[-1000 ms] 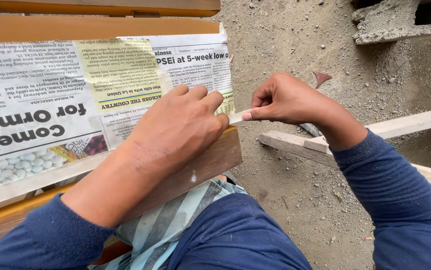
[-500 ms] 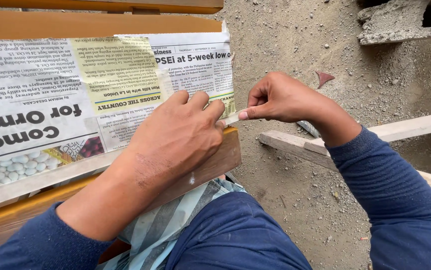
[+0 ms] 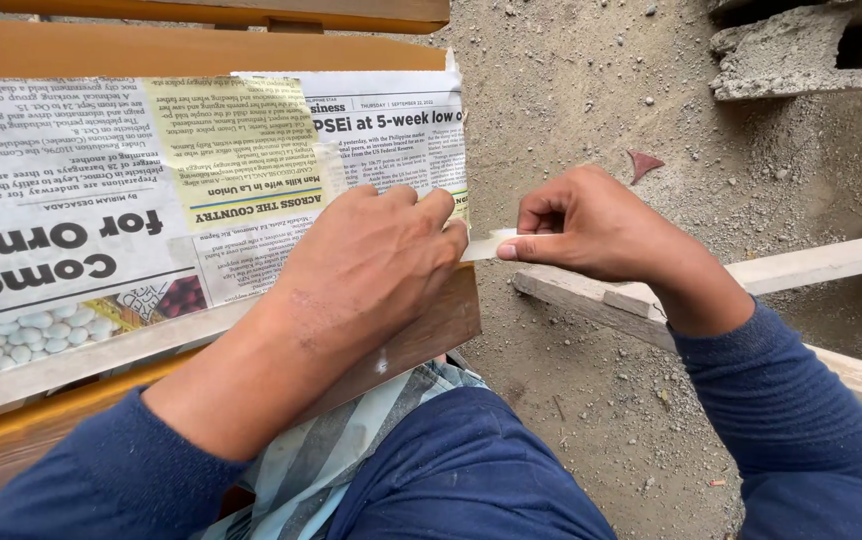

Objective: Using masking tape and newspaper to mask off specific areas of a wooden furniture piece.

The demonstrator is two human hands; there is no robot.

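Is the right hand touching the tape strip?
Touching. The head view shows the right hand pinching the end of the tape strip between thumb and fingers.

Two hands on a tape strip at the edge of a paper-covered board.

Left hand lies flat on newspaper over a wooden board. At its 3 o'clock, right hand pinches the pale tape strip. Planks at 3 o'clock on gravel ground; concrete block at 1 o'clock.
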